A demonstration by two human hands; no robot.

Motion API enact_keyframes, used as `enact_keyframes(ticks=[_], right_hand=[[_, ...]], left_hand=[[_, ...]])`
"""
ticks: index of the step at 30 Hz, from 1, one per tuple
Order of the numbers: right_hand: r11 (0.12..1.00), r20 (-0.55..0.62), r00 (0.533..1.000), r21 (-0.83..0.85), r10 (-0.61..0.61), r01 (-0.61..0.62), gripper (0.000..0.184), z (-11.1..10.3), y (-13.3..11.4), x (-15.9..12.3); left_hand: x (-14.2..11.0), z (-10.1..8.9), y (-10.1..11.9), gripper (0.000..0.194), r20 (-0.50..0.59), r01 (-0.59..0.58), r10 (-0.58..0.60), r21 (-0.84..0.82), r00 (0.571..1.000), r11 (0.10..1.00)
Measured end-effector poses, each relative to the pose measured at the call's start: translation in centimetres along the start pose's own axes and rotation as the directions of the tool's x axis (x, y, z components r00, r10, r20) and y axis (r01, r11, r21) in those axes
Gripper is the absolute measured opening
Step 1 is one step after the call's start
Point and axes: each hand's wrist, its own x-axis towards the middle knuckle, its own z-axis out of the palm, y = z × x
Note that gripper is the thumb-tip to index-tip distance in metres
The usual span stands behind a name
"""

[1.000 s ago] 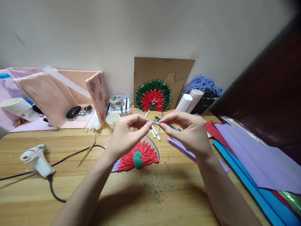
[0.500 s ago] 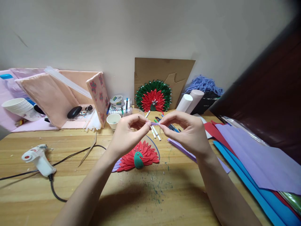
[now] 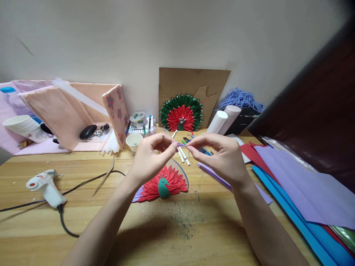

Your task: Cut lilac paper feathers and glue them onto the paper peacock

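Note:
A small purple strip (image 3: pixel 182 145), felt or paper by its look, is stretched between my fingertips above the table. My left hand (image 3: pixel 155 155) pinches one end between thumb and forefinger. The other end is pinched by my right hand (image 3: pixel 217 153). Below and behind my left hand lies a peacock craft (image 3: pixel 163 186) with a green body, red petal feathers and some purple ones, partly hidden by my wrist. Purple strips (image 3: pixel 216 175) lie under my right hand, which covers part of them.
At left lie a white glue gun (image 3: pixel 46 188) with a black cord and tweezers (image 3: pixel 104 177). A paper cup (image 3: pixel 134 142) and markers (image 3: pixel 183 155) stand or lie behind my hands. A finished-looking red-green peacock (image 3: pixel 181 114) leans on cardboard (image 3: pixel 191 81). Purple sheets (image 3: pixel 299 181) and blue sheets (image 3: pixel 294 218) lie right.
Both hands stay nearly in place, still pinching the purple strip. Its visible part between the fingertips has tilted and shifted slightly.

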Motion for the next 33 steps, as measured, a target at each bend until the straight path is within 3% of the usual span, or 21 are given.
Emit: enact_keyframes(ticks=[8,14,17,24,33], right_hand=[[0.979,-0.048,0.986,-0.134,-0.161,0.153,0.005,0.12,-0.07,0.06],[0.953,-0.041,0.966,-0.175,-0.257,0.246,0.006,0.43,0.09,0.08],[0.963,-0.039,0.971,-0.148,-0.234,0.226,0.006,0.50,0.01,0.07],[0.999,0.003,0.999,-0.016,-0.046,0.046,0.009,0.30,-0.26,0.05],[0.993,-0.030,0.994,-0.059,-0.106,0.104,0.008,0.36,-0.02,0.00]], left_hand=[[0.07,0.04,-0.47,0.018,-0.058,0.000,-0.003,-0.064,0.998,0.998],[0.05,0.33,-0.39,0.017,-0.033,0.023,-0.026,-0.093,0.999,0.995],[0.03,0.41,-0.37,0.015,-0.034,0.020,-0.024,-0.105,0.999,0.994],[-0.09,0.41,-0.42,0.014,-0.018,0.023,-0.025,-0.087,1.000,0.996],[-0.04,0.50,-0.44,0.017,-0.027,0.045,-0.048,-0.090,0.999,0.995]])
